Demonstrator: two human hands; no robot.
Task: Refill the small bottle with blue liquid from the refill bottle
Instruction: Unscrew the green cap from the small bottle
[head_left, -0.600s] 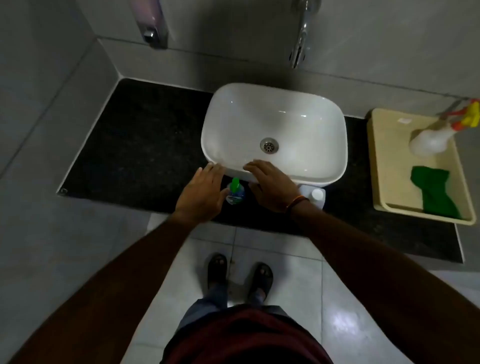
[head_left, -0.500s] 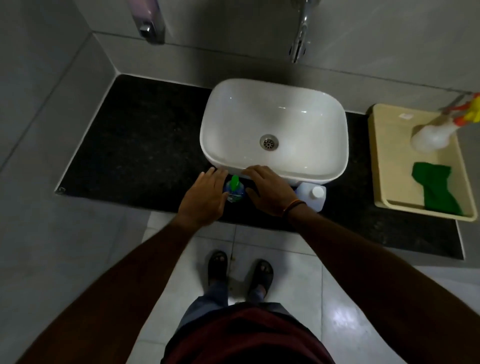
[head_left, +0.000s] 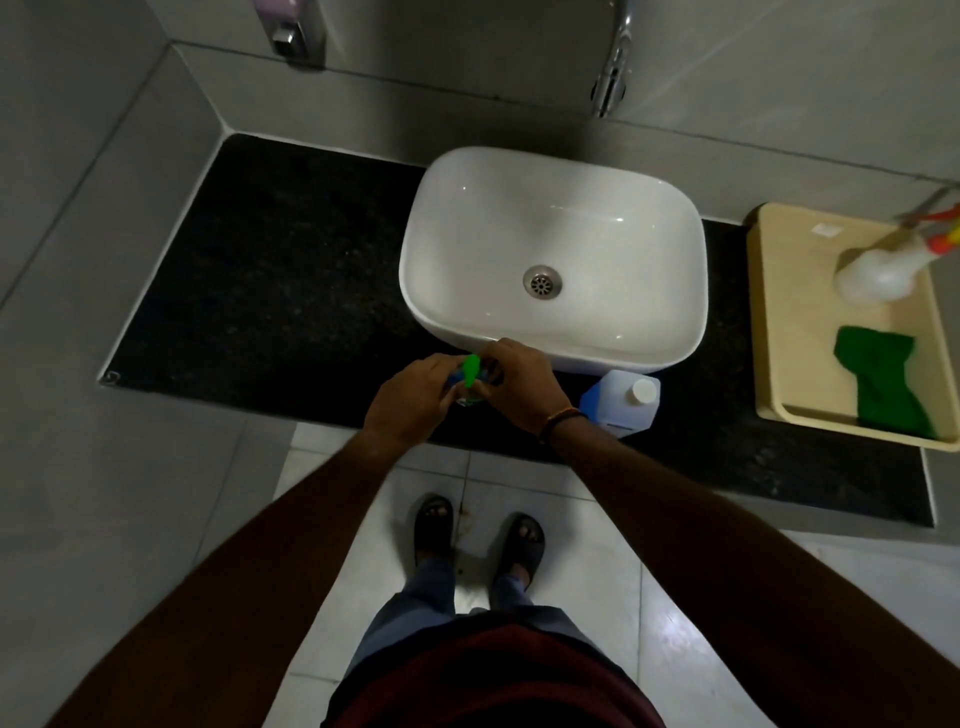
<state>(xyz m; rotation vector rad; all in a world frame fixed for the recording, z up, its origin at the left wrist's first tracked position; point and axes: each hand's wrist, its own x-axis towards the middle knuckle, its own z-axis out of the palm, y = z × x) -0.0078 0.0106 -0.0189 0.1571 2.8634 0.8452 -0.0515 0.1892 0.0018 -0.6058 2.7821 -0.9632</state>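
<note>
left hand (head_left: 415, 400) and right hand (head_left: 519, 387) both grip small bottle (head_left: 469, 391) by counter (head_left: 260, 312) front edge; probably light, slick plastic, so clamp body, twist green cap (head_left: 471, 367).

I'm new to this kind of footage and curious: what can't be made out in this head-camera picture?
Head view:
small bottle: left hand and right hand cover its body; fill level hidden.
refill bottle: partly behind the right wrist; label too small.
spray bottle: blurred, nozzle cut by the right edge.
tap: cut off by the top edge.
</note>
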